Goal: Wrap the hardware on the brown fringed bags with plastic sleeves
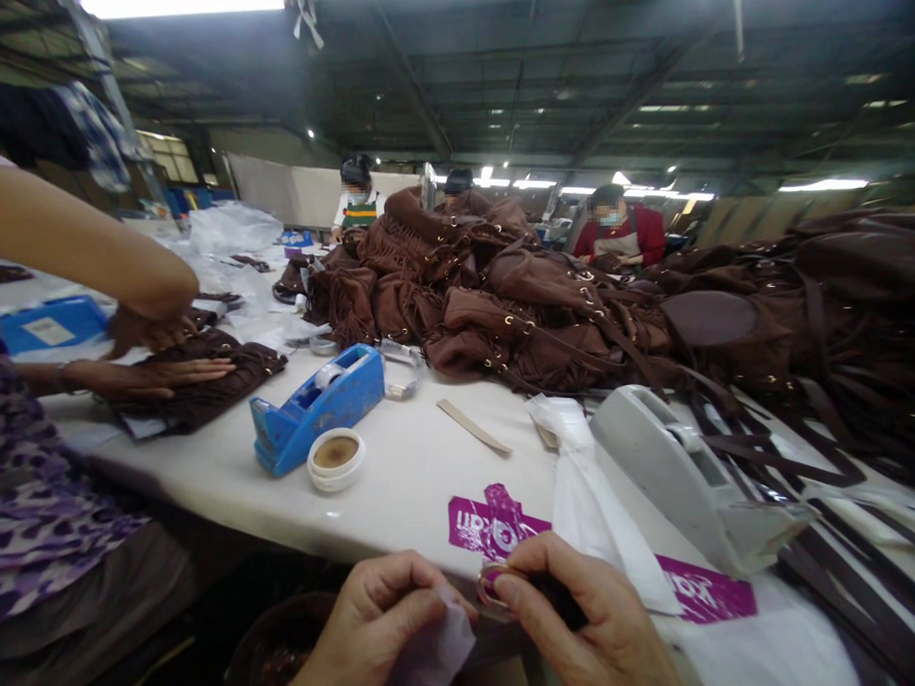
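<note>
At the table's near edge, my left hand (381,616) is closed in a pinch on a thin, whitish translucent sheet (442,649) that hangs below the fingers. My right hand (594,613) pinches a small gold-coloured metal ring (487,588) between thumb and forefinger. Something dark shows behind the right fingers, but I cannot make it out. The two hands are close together, with the ring between them. Purple printed tape (494,522) with white lettering lies just beyond them. A length of white wrapping material (582,479) runs beside the right hand.
A blue tape dispenser (317,408) and a round white tub (337,460) stand left of centre, a grey tape dispenser (664,476) at right. Brown fringed bags (486,292) are heaped behind. At left, a co-worker's hands (150,374) press a brown bag; other people work farther back.
</note>
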### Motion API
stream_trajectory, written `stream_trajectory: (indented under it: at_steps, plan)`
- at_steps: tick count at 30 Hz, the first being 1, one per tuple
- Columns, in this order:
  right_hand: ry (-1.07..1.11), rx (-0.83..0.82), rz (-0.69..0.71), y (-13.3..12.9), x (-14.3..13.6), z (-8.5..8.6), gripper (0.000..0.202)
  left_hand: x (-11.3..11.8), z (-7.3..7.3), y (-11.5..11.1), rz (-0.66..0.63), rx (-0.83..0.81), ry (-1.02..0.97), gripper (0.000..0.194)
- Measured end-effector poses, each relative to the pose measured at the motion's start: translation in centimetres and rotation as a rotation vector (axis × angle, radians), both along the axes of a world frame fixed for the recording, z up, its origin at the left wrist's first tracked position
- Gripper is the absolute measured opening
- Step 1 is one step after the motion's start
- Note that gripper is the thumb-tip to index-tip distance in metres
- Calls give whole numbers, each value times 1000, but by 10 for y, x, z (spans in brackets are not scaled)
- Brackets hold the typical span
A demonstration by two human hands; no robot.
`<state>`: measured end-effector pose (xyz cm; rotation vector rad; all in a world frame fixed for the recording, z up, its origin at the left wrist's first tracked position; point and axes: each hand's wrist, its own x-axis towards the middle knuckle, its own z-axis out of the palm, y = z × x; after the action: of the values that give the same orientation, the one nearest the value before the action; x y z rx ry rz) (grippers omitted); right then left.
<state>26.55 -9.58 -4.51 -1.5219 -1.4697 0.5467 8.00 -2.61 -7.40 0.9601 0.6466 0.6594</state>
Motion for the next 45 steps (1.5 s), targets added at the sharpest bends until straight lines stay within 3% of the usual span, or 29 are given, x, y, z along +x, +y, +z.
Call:
stream_trajectory:
  at_steps: [14, 27, 37, 45]
  plan:
    - [-142, 55, 44, -8, 0, -9, 22, 2, -5, 0, 84, 279, 211, 42]
    - [-330, 25, 147, -7, 6, -8, 18, 2, -3, -2, 45, 220, 215, 51]
    - [-264, -83, 205, -3, 6, -10, 15, 4, -5, -1, 2, 170, 191, 53]
    - [-203, -137, 187, 1, 2, -11, 16, 7, -5, -2, 14, 173, 90, 40]
